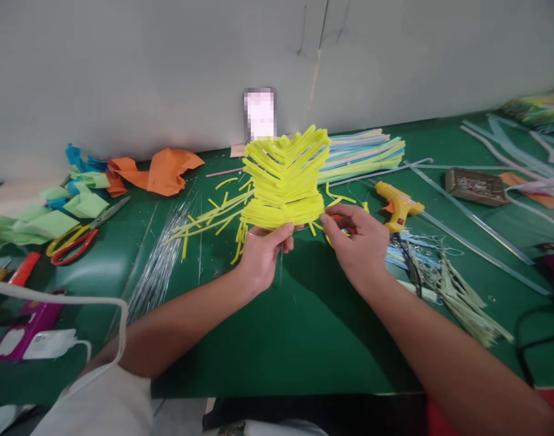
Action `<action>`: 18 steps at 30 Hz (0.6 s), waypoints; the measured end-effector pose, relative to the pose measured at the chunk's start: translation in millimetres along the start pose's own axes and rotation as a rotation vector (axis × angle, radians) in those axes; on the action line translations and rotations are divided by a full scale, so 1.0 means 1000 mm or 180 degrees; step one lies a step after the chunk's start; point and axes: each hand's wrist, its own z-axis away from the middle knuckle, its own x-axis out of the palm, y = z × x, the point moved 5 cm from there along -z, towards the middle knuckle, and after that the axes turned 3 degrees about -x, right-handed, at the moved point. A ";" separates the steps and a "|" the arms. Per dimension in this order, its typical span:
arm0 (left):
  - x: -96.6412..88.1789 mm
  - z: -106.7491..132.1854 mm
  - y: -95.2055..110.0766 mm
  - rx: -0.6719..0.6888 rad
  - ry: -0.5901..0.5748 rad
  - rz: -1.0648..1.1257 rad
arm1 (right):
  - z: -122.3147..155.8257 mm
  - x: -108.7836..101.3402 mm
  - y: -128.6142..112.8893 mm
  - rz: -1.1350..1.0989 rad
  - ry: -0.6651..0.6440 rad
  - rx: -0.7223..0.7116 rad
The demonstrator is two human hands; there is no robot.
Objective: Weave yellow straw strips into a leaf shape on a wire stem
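A bright yellow piece built from rows of fuzzy pipe cleaners (286, 181), slanting out from a middle line like a leaf, is held up above the green table. My left hand (263, 254) is closed on its lower edge, thumb in front. With thumb and index finger, my right hand (358, 239) pinches at the piece's lower right corner. Loose yellow pipe cleaner lengths (213, 213) lie behind it to the left. Partly hidden by my right hand is something red (344, 223) that I cannot make out.
On the left are scissors (83, 235), orange paper (172, 171), green paper pieces (45, 221) and thin wires (161, 260). Pastel pipe cleaners (362, 154) lie behind. To the right are a yellow glue gun (398, 204), tassels (462, 297) and a small tray (475, 203). A phone (260, 114) leans on the wall.
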 end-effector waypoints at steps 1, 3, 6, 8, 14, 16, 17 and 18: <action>0.000 0.000 0.000 0.0006 -0.0003 0.0008 | 0.001 0.001 0.002 -0.0123 -0.0018 0.0156; 0.000 0.000 0.000 0.0008 0.0004 0.0017 | 0.004 0.003 0.006 -0.0360 -0.0046 0.0426; 0.000 0.000 0.001 0.0008 0.0013 0.0019 | 0.008 0.008 0.008 -0.0781 -0.0066 0.0709; 0.000 0.000 0.001 0.0025 0.0007 0.0020 | 0.009 0.010 0.008 -0.1154 -0.0043 0.0850; 0.001 0.001 0.002 0.0028 -0.0078 0.0010 | 0.011 0.018 0.010 -0.2017 -0.0025 0.1141; 0.001 0.001 0.001 0.0014 -0.0087 0.0004 | 0.012 0.021 0.013 -0.2245 -0.0083 0.1238; 0.001 0.001 0.001 0.0005 -0.0080 0.0000 | 0.012 0.023 0.015 -0.2339 -0.0110 0.1288; 0.001 0.001 0.000 -0.0008 -0.0074 -0.0007 | 0.011 0.024 0.016 -0.2412 -0.0138 0.1332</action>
